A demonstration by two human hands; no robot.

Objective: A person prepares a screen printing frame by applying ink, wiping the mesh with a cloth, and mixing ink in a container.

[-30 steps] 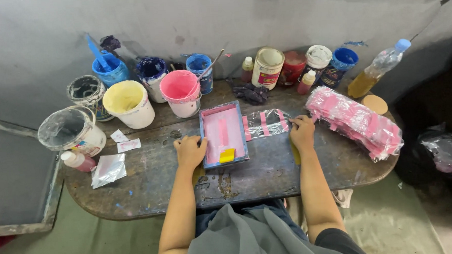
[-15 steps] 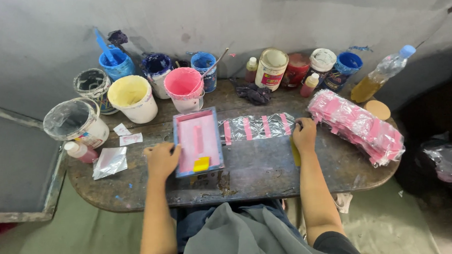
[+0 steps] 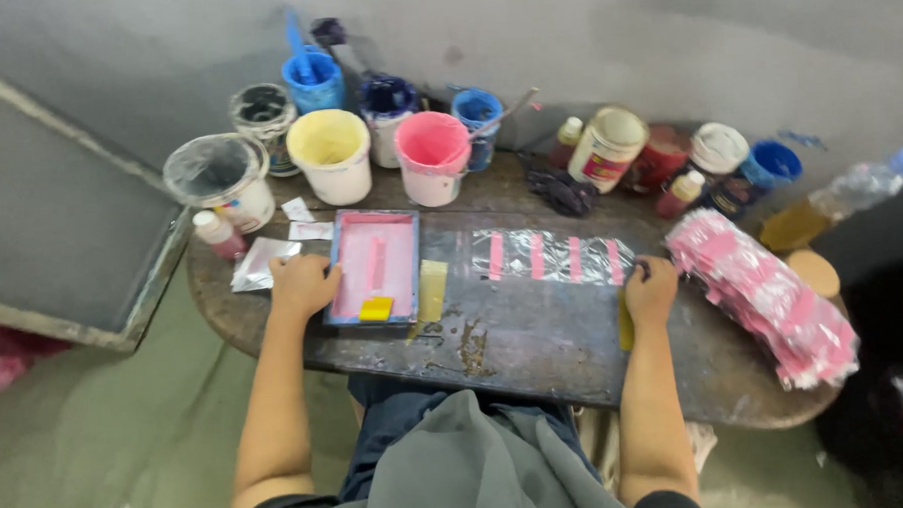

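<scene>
The blue-framed screen (image 3: 376, 266), long axis toward the bench's back edge, was gripped at its left side by the left hand (image 3: 303, 285), while the printed clear strip (image 3: 552, 257) was pinned at its right end by the closed right hand (image 3: 652, 289).

Worn dark table (image 3: 535, 356): paint pots (image 3: 333, 153), pink-stained screen frame (image 3: 374, 267), striped clear sheet (image 3: 552, 257), pink packet stack (image 3: 763, 298).

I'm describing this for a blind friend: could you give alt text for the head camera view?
A seated person's left hand holds a small blue-framed pink printing screen on a worn table, while the right hand touches a clear strip with pink bars. Paint pots line the back edge.
</scene>
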